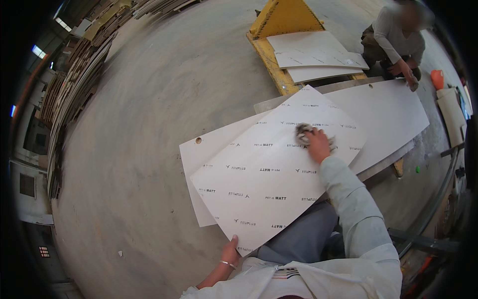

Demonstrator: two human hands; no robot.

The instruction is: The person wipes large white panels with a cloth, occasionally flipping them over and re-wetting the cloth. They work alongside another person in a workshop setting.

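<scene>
A white printed panel [264, 169] lies slanted in front of me, on top of larger white boards. My left hand [231, 250] grips the panel's near left corner, its fingers partly hidden at the edge. On the panel's far right part, my right hand [318, 145] presses a crumpled grey rag [302, 133] flat against the printed face. Under the panel, a white board with a round hole [191, 164] sticks out on the left. Another white board [393, 109] reaches out to the right.
A yellow pallet jack [286, 20] stands beyond the boards, with white panels [316, 50] stacked on its forks. At the far right a co-worker [398, 40] crouches, one hand by the right board's end. Stacked boards [79, 99] line the left. A metal frame [423, 239] runs along the right.
</scene>
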